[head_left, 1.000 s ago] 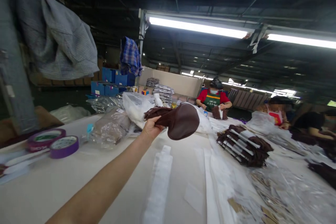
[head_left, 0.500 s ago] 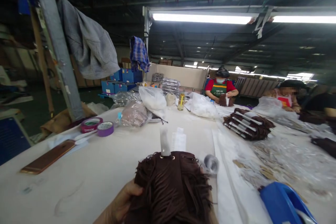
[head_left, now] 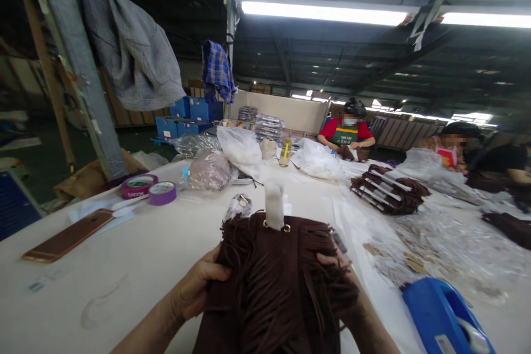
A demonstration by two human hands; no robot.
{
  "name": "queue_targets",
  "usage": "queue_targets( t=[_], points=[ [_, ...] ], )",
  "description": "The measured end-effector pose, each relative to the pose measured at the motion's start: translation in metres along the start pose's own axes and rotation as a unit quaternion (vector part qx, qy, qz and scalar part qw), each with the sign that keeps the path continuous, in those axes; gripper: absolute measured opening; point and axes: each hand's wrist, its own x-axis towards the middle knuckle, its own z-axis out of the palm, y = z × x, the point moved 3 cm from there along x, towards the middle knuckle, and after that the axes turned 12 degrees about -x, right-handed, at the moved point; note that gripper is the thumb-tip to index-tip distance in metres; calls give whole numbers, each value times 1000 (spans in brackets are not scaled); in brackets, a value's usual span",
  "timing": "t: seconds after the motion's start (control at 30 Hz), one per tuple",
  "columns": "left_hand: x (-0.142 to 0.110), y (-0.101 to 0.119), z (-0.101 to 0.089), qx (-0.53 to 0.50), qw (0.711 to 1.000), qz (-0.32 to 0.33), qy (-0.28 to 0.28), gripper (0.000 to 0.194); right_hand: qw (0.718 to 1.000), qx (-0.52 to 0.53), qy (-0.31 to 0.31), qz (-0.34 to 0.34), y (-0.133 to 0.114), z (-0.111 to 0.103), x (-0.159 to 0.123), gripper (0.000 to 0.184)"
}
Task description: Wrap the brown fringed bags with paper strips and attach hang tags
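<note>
Between my two hands is a dark brown fringed bag (head_left: 277,287), held up over the white table (head_left: 166,265). Its top edge carries gold-coloured eyelets, and a pale strip (head_left: 274,207) stands up from between them. My left hand (head_left: 205,279) grips the bag's left side, thumb on the front. On the right side, my right hand (head_left: 338,265) is closed on it, partly covered by the fringe. Behind the bag's upper left corner lies a small clear-wrapped piece with a metal ring (head_left: 239,206). A grey wrapped piece (head_left: 339,240) shows behind the right corner.
Purple tape rolls (head_left: 162,193) and a brown phone-like slab (head_left: 68,235) lie left. Wrapped bundles (head_left: 207,170) and a yellowish bottle (head_left: 285,153) stand farther back. A brown fringed stack (head_left: 388,189) and a blue tape dispenser (head_left: 443,315) are at right. Co-workers (head_left: 346,130) sit across the table.
The brown bag has come up slightly and to the right. My right hand now shows at its side, and the ringed wrapped piece has come into sight. The camera view has shifted a little.
</note>
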Motion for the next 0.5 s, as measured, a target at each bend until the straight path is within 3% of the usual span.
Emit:
queue_targets(
  t=[0.07,0.13,0.2,0.37,0.5],
  points=[
    [3,-12,-20,26,997,13,70,52,999,6,36,38,22,6,-6,41],
    [3,-26,-40,59,988,15,143,44,994,11,71,79,45,10,-15,42],
    [4,-35,-51,75,982,13,175,34,989,14,101,104,59,11,-21,41],
    [10,-33,-42,64,983,15,171,31,980,-9,151,131,55,4,-18,49],
    [-3,-23,-38,173,960,41,216,46,968,-37,195,155,51,-15,-28,48]
  ],
)
